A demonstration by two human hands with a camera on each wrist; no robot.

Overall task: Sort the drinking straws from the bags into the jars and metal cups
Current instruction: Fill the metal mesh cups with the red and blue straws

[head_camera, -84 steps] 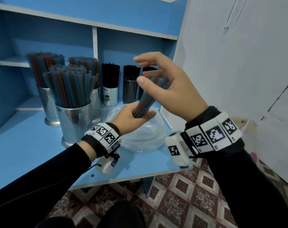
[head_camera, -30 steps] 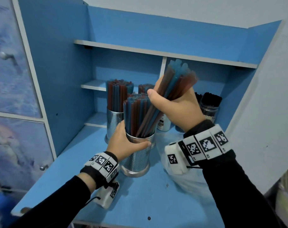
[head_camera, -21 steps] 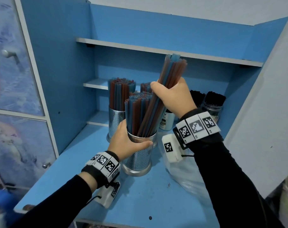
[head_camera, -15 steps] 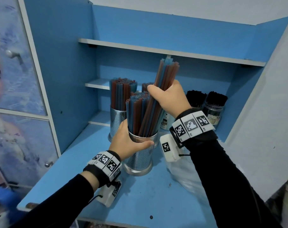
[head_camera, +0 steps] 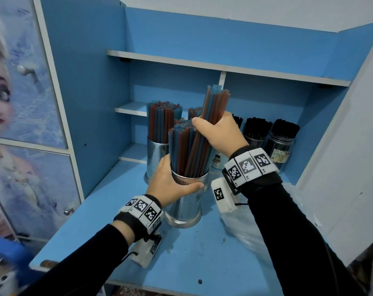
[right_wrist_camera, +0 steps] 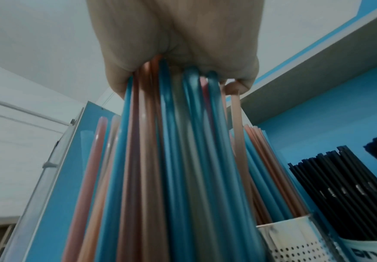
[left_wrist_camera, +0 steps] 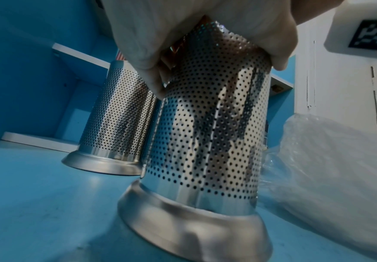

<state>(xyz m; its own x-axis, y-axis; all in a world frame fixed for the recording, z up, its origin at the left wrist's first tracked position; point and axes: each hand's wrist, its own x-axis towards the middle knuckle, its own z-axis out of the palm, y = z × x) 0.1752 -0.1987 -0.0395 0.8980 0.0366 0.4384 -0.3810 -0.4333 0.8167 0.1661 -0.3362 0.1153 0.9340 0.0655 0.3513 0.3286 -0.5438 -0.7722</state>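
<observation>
A perforated metal cup [head_camera: 185,202] [left_wrist_camera: 207,127] full of blue and brown straws stands on the blue desk [head_camera: 187,255]. My left hand [head_camera: 170,185] [left_wrist_camera: 183,35] grips it just under the rim. My right hand [head_camera: 218,133] [right_wrist_camera: 178,47] is curled round a bundle of blue and brown straws [head_camera: 211,110] [right_wrist_camera: 171,159]; the bundle's lower ends sit inside the cup and its tops stand above the other straws. A clear plastic bag [head_camera: 251,231] [left_wrist_camera: 331,159] lies on the desk under my right forearm.
A second metal cup [head_camera: 155,157] [left_wrist_camera: 115,124] of the same straws stands behind on the left, a third partly hidden. Jars of black straws [head_camera: 281,137] [right_wrist_camera: 344,186] line the back right. A shelf [head_camera: 224,70] runs overhead. A white cup [right_wrist_camera: 295,239] stands near.
My right hand has lowered the bundle deeper into the cup and stood it more upright. The left hand keeps its hold on the cup. Earlier the bundle was held over the bag.
</observation>
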